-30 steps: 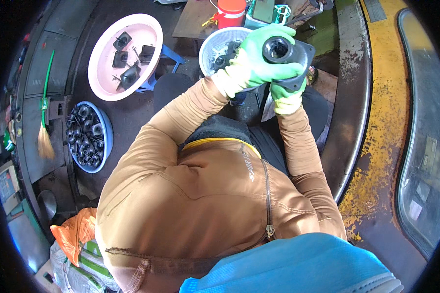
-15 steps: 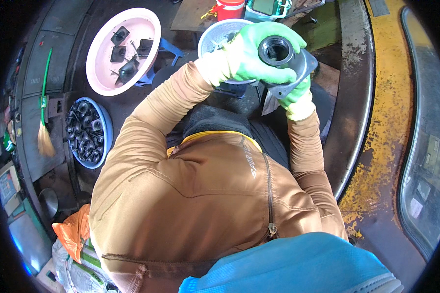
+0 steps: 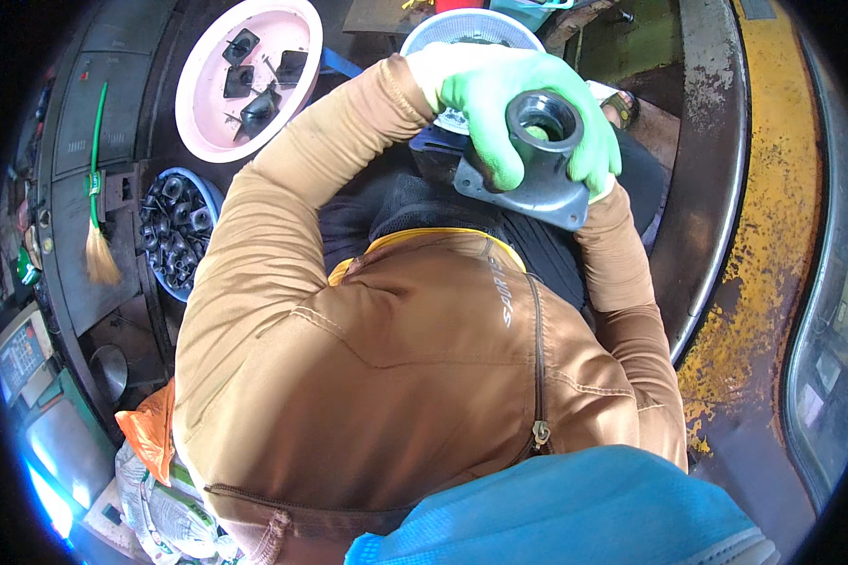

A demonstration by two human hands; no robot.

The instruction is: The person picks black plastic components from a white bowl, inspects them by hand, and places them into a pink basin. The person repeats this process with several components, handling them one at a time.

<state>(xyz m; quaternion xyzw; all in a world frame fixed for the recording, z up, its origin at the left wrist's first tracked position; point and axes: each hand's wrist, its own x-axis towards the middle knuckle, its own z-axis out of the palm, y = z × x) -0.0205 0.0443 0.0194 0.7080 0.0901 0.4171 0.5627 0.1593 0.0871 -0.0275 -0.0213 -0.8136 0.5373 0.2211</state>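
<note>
A black moulded part (image 3: 528,196) with a round, open collar and a square flange with corner holes is held above my lap, its collar facing up. Over the top of it comes my left hand (image 3: 485,108) in a pale green glove, thumb and fingers wrapped around the collar. From beneath, my right hand (image 3: 605,192) supports the flange; its glove is largely hidden, with some green showing through the collar opening. Ahead of the hands stands a white perforated basket (image 3: 471,21), its contents partly covered by my left wrist.
A pink basin (image 3: 198,104) on a blue stool holds several black pieces. Left of my elbow, a blue tub (image 3: 213,200) is filled with small black parts. A green-handled broom (image 3: 96,179) leans farther left. Along the right runs a worn yellow machine frame (image 3: 773,217).
Both hands have drawn the black part nearer to my body. The flange has turned, its corners now pointing toward my lap. My left fingers have shifted around the collar.
</note>
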